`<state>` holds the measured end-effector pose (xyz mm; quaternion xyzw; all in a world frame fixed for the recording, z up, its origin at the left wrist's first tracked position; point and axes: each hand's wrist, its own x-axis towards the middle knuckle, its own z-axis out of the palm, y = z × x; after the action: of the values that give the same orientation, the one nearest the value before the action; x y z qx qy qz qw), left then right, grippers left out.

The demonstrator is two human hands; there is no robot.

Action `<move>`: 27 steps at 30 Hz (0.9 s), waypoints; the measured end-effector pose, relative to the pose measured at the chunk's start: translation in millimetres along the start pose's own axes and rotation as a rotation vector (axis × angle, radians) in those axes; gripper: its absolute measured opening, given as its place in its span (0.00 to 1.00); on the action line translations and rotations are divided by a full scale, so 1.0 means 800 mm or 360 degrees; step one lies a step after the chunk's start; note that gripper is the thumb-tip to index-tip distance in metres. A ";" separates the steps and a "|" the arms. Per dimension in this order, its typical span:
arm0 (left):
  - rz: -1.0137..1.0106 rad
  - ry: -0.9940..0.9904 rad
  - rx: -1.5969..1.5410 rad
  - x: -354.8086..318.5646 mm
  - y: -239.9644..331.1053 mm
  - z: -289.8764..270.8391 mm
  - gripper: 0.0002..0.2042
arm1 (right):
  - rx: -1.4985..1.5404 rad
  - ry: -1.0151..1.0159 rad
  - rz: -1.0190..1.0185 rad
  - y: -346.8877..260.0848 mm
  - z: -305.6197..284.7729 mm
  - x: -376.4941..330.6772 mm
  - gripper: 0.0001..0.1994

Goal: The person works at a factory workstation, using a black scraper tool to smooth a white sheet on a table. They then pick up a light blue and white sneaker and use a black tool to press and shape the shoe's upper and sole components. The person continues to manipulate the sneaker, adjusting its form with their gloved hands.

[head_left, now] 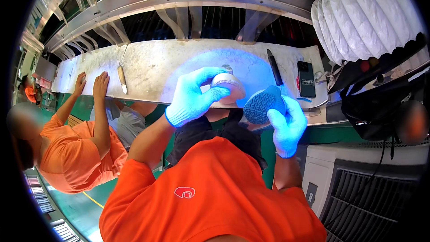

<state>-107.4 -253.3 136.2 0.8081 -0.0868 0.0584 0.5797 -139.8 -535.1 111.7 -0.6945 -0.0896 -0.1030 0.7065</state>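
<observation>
White knit gloves cover both of my hands, tinted blue by the light. With thumb and fingers, my left hand [192, 95] grips a rounded white piece [229, 86]; its exact kind is unclear, and a shiny grey bit shows behind it. My right hand [288, 125] holds a shoe [264, 105], its dark blue, zigzag-patterned sole turned up and my thumb on the sole's edge. Much of the shoe's upper is hidden. Both pieces are held apart over the near edge of the bench [148, 69].
A black pen-like tool [274, 67] and a dark phone [306, 79] lie on the right. At left, a co-worker's hands [101, 84] rest on the bench near a wooden-handled tool [122, 79]. A white duct [358, 20] and black bag [371, 107] flank the right; clear strips [179, 20] hang behind.
</observation>
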 end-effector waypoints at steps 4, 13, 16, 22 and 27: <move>0.0088 0.0009 0.0068 -0.013 0.007 -0.004 0.23 | 0.0174 -0.0133 0.0205 -0.013 -0.008 -0.012 0.20; 0.0667 0.0373 -0.0118 -0.023 -0.044 0.038 0.21 | 0.0437 -0.0235 0.0231 0.005 0.050 -0.012 0.22; 0.0803 0.0262 -0.0104 -0.028 -0.051 0.038 0.15 | 0.0462 -0.0185 0.0224 0.016 0.053 -0.013 0.20; 0.1029 0.0137 0.0221 -0.047 -0.036 0.023 0.14 | 0.0261 -0.0277 -0.0049 0.015 0.053 0.001 0.13; 0.0947 0.0016 0.0332 -0.058 -0.038 0.018 0.13 | 0.0341 -0.0329 -0.0090 0.030 0.054 -0.004 0.14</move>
<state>-146.3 -254.0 94.7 0.8020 -0.3101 0.2381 0.4515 -135.8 -491.4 88.5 -0.6192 -0.1919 -0.0408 0.7603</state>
